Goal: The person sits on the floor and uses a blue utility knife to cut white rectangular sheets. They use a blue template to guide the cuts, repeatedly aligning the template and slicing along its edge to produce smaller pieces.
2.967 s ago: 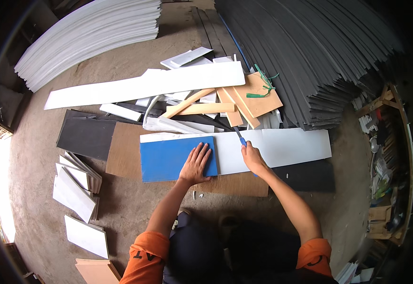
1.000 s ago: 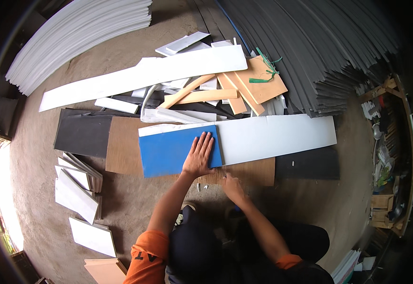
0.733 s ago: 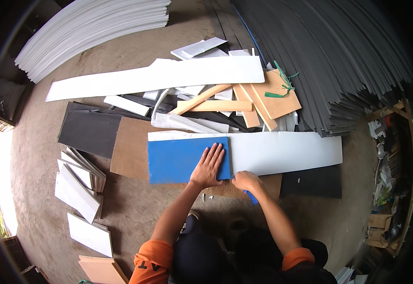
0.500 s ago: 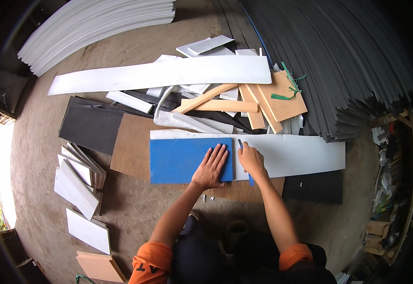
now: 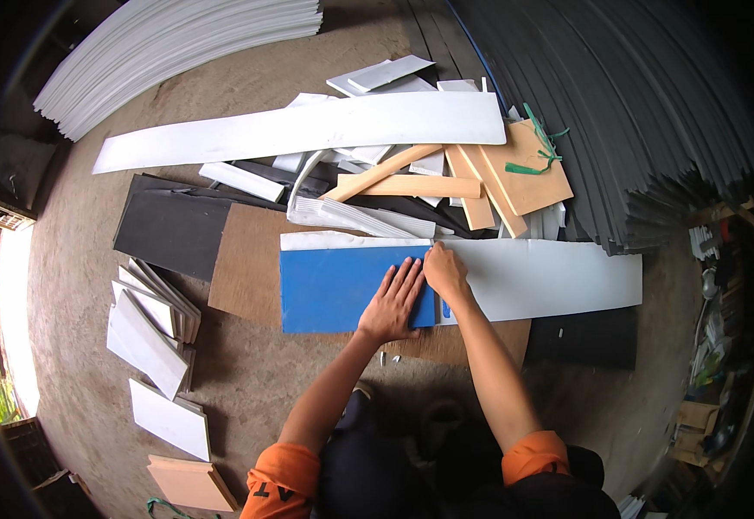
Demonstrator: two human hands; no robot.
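Seen from above, on a bare floor [image 5: 308, 406]. Left hand [image 5: 392, 303] flat, fingers spread, pressing on the right end of the blue template [image 5: 342, 287]. Right hand [image 5: 444, 272] just beside it, closed around a blue-handled knife [image 5: 445, 308], blade hidden under the fist. Hands close together, nearly touching, along the template's right edge.

Template: rectangular, long axis left to right, lying over the left end of the white sheet [image 5: 541, 278]. Sheet: long strip, long axis also left to right, running from the template toward the grey stack [image 5: 628, 121] at the right; a narrow white margin showing above the template's upper edge. Both resting on a brown board [image 5: 243, 264], whose near edge shows below the template.

Beyond the sheet: a scrap heap with a long white strip [image 5: 308, 128] laid nearly parallel to the sheet, tan wooden offcuts [image 5: 481, 177] pointing several ways, and green cord [image 5: 539, 151] on one of them. Black panel [image 5: 165, 233] to the left of the board; another dark panel [image 5: 583, 337] below the sheet's right end. Cut white pieces [image 5: 152, 342] stacked at the lower left. White stack [image 5: 178, 43] at the upper left.
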